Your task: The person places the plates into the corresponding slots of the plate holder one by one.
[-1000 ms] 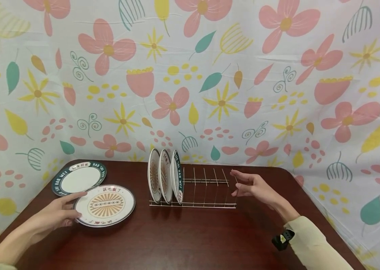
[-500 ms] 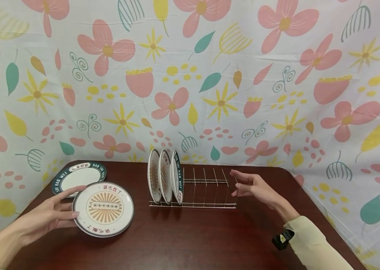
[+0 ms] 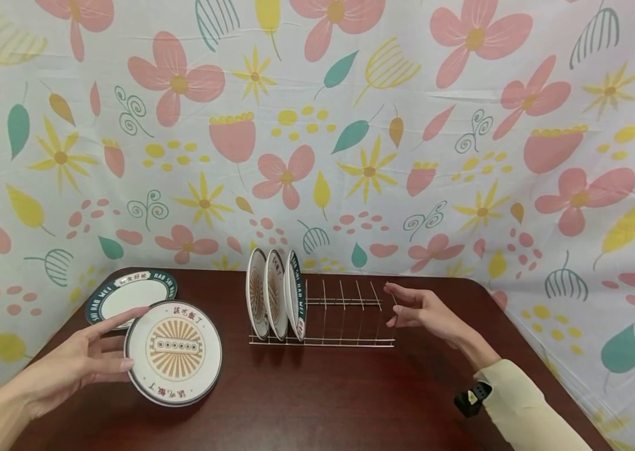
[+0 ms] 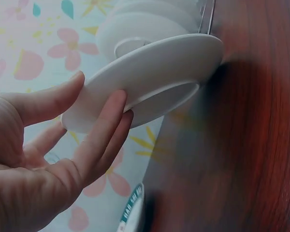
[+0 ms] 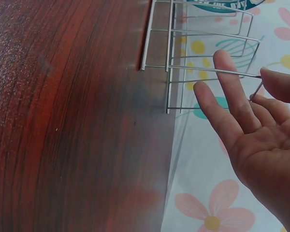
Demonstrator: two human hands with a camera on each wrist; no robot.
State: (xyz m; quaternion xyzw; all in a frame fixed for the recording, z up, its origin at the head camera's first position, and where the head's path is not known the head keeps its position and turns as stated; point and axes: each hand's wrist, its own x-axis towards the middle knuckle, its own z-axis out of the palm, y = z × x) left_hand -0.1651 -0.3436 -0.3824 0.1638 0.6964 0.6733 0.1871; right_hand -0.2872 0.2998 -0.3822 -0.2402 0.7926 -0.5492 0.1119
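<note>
My left hand (image 3: 77, 363) grips the left rim of a white plate (image 3: 175, 354) with a dark edge, red characters and an orange sunburst. Thumb and fingers are on opposite faces of it; its plain underside (image 4: 159, 67) shows in the left wrist view. The plate is tilted, its printed face toward the head camera. At the right end of a wire dish rack (image 3: 345, 342), my right hand (image 3: 427, 313) pinches the end wire, the thumb at its corner in the right wrist view. Three plates stand upright at the rack's left end, one a green-rimmed plate (image 3: 296, 294).
Another green-rimmed plate (image 3: 134, 293) lies flat at the back left of the dark red wooden table (image 3: 317, 401), partly covered by the held plate in the head view. A flowered cloth (image 3: 317, 125) hangs behind the table. Several slots run along the rack's right part.
My left hand has brought the plate up and nearer, tipping its printed face more toward the head camera. The right hand and the rack have stayed in place.
</note>
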